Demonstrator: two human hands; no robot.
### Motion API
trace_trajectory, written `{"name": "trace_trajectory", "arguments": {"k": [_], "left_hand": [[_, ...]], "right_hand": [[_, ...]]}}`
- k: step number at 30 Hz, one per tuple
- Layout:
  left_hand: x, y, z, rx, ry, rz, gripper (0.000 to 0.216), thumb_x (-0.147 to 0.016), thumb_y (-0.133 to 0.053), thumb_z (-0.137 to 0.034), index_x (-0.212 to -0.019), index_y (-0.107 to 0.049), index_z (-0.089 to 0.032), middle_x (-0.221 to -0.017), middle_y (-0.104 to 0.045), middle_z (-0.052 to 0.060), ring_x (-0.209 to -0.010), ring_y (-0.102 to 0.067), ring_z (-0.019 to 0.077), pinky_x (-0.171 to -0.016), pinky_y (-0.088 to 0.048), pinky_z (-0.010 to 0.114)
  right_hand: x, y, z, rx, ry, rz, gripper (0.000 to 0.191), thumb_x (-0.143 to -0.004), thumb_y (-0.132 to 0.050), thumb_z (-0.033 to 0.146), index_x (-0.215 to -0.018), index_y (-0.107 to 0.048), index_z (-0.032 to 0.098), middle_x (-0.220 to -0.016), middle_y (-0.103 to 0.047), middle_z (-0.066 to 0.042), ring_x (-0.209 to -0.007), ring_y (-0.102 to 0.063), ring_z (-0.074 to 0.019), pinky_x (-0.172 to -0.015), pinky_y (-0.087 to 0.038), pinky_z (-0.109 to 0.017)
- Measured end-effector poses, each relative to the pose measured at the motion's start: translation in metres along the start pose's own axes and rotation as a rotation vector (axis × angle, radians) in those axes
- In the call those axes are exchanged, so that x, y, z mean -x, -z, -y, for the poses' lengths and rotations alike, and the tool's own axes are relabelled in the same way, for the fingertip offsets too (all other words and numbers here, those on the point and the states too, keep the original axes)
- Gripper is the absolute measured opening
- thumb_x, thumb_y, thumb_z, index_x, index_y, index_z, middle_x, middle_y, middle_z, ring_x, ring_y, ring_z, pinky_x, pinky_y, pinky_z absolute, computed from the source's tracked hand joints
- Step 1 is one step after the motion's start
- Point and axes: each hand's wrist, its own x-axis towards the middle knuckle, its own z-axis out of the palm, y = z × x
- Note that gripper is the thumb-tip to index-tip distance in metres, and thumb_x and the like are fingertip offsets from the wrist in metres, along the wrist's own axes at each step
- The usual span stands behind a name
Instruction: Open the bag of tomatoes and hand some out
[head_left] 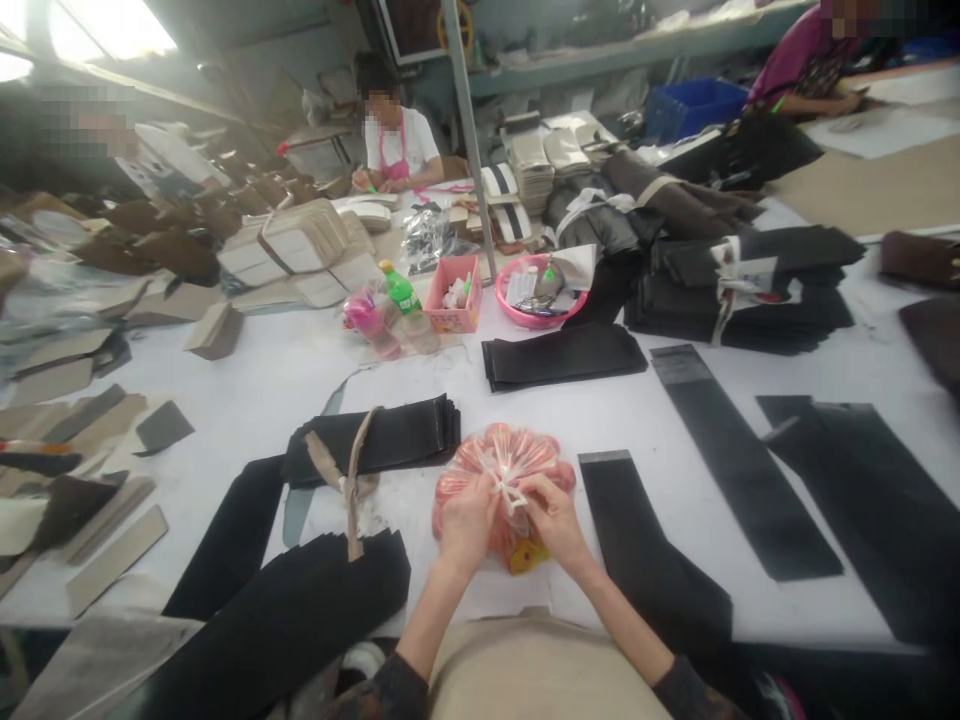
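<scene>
A clear plastic bag (461,455) full of reddish-pink rounded items stands on the white table in front of me. Its gathered top is tied in a whitish knot. My left hand (469,520) is closed at the left side of the knot, fingers pinched on the bag's top. At the right side, my right hand (555,515) pinches a tied end of the bag between thumb and fingers. Something yellow (527,555) shows at the bag's lower front. What exactly the bag contains I cannot make out.
Black strips (634,540) lie to the right, and black stacks (367,440) with a tan strap to the left. Farther back are a pink box (454,295), a pink basket (541,318) and a green bottle (401,290). A metal pole (472,140) rises behind. Other people (397,140) sit across.
</scene>
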Motion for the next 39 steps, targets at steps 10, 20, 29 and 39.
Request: {"name": "trace_trajectory", "arguments": {"k": [10,20,29,39], "left_hand": [[-0.009,0.008,0.012,0.453,-0.01,0.26,0.031,-0.094,-0.045,-0.037,-0.069,-0.049,-0.019,-0.062,-0.051,-0.002,-0.059,-0.047,0.0133,-0.055,-0.031,0.025],[0.01,0.062,-0.012,0.991,0.132,0.515,0.033,-0.092,-0.055,-0.046,-0.075,-0.05,-0.019,-0.051,-0.045,-0.005,-0.043,-0.033,0.0075,-0.043,-0.025,0.021],[-0.015,0.02,0.004,0.021,-0.214,0.068,0.041,-0.079,-0.072,-0.022,-0.117,-0.059,-0.029,-0.127,-0.054,0.007,-0.122,-0.046,0.0294,-0.102,-0.04,0.047],[0.014,0.054,0.02,0.078,-0.07,-0.372,0.026,-0.097,-0.043,-0.031,-0.094,-0.066,-0.019,-0.105,-0.058,0.009,-0.103,-0.053,0.0246,-0.093,-0.04,0.041]], "right_hand": [[-0.009,-0.01,-0.001,0.321,0.002,0.044,0.008,-0.088,-0.064,0.028,-0.091,-0.061,0.021,-0.089,-0.058,-0.002,-0.078,-0.055,-0.0184,-0.071,-0.044,-0.03],[-0.018,-0.002,0.004,0.542,0.118,0.124,0.016,-0.096,-0.044,0.018,-0.088,-0.058,0.021,-0.084,-0.058,-0.003,-0.078,-0.056,-0.0183,-0.072,-0.043,-0.031],[-0.019,0.013,0.002,0.451,0.008,-0.111,0.019,-0.097,-0.042,0.029,-0.095,-0.059,0.02,-0.088,-0.066,-0.004,-0.08,-0.062,-0.0196,-0.072,-0.045,-0.029],[-0.019,0.068,0.011,0.473,-0.245,-0.285,0.024,-0.089,-0.042,0.031,-0.102,-0.06,0.021,-0.077,-0.066,-0.002,-0.069,-0.063,-0.0211,-0.066,-0.045,-0.032]]}}
